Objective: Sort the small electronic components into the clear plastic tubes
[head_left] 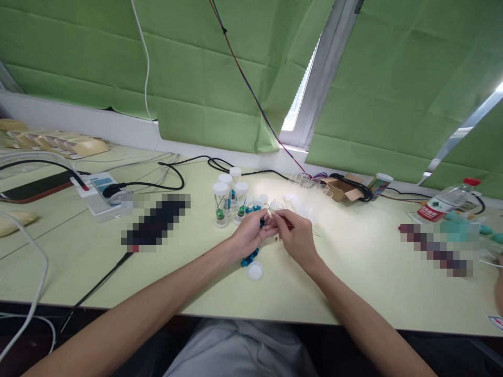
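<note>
My left hand [249, 230] is closed around a small dark-blue part [262, 222], mostly hidden by the fingers. Thin wires stick up from between my hands, and my right hand [295, 230] pinches one with thumb and forefinger. Both hands meet just above the table. Several clear tubes with white caps [220, 205] stand upright beyond my left hand, with green and blue pieces inside. More shiny blue parts [250, 257] lie below my hands, beside a loose round white cap [255, 271]. Further clear and white containers [301, 207] sit behind my right hand.
A power strip [98, 196] with cables lies at the left, near a blurred dark object [157, 222]. An open cardboard box [341, 188] and a printed canister [380, 186] are at the back. A red-capped bottle [448, 201] lies tilted at the right. Part of another person shows at the right edge.
</note>
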Motion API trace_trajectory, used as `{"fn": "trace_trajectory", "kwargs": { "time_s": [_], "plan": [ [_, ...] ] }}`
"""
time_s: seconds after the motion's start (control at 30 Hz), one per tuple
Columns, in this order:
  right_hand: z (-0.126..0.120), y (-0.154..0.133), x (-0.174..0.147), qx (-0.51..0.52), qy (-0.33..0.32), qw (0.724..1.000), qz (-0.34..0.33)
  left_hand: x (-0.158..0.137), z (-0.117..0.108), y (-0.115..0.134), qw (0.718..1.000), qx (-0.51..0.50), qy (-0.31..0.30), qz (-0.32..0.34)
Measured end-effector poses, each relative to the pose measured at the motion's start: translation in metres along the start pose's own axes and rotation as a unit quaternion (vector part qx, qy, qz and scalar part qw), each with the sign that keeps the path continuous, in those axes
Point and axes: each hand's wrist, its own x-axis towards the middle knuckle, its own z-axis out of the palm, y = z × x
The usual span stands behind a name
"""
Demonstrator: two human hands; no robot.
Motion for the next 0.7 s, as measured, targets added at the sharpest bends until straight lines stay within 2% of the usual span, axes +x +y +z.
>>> {"fn": "trace_trajectory", "kwargs": {
  "time_s": [0.7],
  "plan": [
    [0.0008,-0.0004,-0.0011,-0.011,0.004,1.000,-0.018,-0.0038,0.0025,0.0010,1.000,0.014,-0.012,0.013]
  ]
}}
